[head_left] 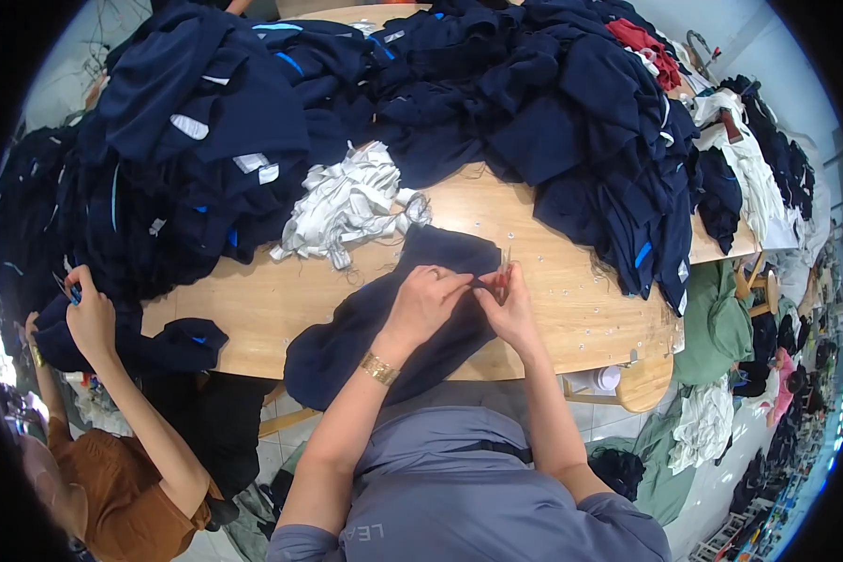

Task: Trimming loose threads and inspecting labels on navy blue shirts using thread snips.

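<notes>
One navy garment [375, 328] lies at the bench's [571, 309] near edge, draping over it. Left hand [428, 298] pinches its fabric. Right hand [506, 304] grips one small red-handled snipper [503, 274]. One white scrap heap [347, 201] lies behind. Two navy piles [187, 122] occupy the far side.

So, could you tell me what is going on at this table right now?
A person holds a navy garment flat on the wooden table, left hand pinning the fabric, right hand working at it with small red-handled snips. Heaps of navy garments and a bundle of white strips lie behind. On the left, a co-worker's hand handles another dark piece.
</notes>
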The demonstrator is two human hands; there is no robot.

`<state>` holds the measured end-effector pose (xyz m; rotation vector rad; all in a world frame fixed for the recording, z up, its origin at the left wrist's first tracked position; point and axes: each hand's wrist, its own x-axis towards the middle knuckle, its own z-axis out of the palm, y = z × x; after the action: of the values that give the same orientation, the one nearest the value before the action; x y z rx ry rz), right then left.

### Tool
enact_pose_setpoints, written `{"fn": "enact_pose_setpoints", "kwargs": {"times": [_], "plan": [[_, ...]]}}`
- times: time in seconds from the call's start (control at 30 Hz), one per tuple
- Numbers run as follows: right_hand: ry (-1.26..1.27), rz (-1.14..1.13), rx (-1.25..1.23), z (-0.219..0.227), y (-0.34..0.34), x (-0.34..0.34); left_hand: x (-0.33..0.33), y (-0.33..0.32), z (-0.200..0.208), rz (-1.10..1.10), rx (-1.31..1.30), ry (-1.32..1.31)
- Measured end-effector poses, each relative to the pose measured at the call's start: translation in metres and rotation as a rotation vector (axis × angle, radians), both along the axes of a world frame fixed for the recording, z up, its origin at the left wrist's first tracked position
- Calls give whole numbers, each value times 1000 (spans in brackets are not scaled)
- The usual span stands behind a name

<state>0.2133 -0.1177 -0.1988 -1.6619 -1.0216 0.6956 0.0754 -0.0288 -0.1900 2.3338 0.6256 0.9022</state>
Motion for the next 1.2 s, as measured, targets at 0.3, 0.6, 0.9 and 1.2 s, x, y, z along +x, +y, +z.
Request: {"fn": "enact_pose_setpoints", "kwargs": {"times": [0.3,0.6,0.9,1.2], "plan": [[527,31,113,5,-3,3,-51,35,23,405,-596,-302],[500,90,74,19,4,-4,-49,-9,35,111,-120,-37],[247,155,133,27,1,-10,-16,-4,38,136,-270,-100],[370,121,159,25,-4,3,-91,15,14,540,-25,434]]}}
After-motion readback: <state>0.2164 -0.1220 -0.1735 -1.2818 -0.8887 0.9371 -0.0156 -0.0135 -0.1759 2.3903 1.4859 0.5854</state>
